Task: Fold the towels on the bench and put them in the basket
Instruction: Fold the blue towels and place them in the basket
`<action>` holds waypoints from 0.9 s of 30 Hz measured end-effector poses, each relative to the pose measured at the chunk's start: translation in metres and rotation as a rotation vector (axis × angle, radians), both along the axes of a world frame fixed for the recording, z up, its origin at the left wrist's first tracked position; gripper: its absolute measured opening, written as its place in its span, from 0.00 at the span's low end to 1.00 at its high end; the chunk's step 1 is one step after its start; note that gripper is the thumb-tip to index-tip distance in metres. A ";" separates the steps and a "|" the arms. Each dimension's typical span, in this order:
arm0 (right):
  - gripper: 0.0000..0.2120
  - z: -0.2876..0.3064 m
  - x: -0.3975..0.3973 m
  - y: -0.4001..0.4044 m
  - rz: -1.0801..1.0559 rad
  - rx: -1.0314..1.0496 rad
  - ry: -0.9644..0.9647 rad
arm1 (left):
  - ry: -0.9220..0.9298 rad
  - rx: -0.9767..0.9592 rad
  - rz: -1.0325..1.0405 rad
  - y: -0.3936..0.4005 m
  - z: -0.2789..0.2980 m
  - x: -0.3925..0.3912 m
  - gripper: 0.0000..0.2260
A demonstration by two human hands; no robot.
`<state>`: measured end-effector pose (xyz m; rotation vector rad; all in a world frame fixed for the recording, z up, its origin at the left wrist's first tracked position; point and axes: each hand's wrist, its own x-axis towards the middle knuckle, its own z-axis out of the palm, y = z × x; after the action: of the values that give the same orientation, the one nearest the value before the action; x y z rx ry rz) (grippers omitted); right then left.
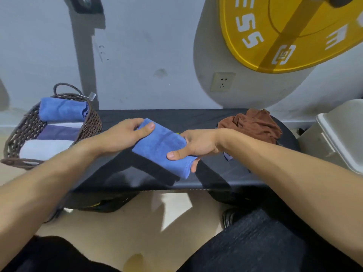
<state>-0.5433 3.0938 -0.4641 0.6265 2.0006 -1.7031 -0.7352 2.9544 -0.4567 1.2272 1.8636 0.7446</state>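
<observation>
We hold folded blue towel point(161, 146) above table point(196, 118), left hand point(125, 134) and right hand point(196, 146) fingers gripping its ends. Basket point(92, 122) already holds three folded towels. Left: this one, plus crumpled brown towel point(253, 124).

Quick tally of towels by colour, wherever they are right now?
Blue: 2, one in the basket, one held by both hands
Purple: 1, in the basket
White: 1, in the basket
Brown: 1, unfolded on the bench
Total: 5
</observation>
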 end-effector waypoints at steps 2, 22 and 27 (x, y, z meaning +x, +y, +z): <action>0.14 0.004 0.000 -0.007 0.001 0.012 0.025 | 0.086 -0.053 -0.134 -0.010 0.011 -0.015 0.21; 0.12 -0.017 -0.308 -0.084 -0.562 0.099 -0.006 | 0.209 -0.156 0.658 -0.078 -0.037 -0.265 0.15; 0.18 -0.041 -0.354 -0.101 -0.458 0.475 -0.039 | 0.244 -0.159 0.794 -0.103 -0.076 -0.293 0.16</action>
<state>-0.8974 2.9928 -0.5049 1.3549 2.3810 -1.4137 -1.0280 2.8514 -0.5327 0.4563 2.5891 0.8467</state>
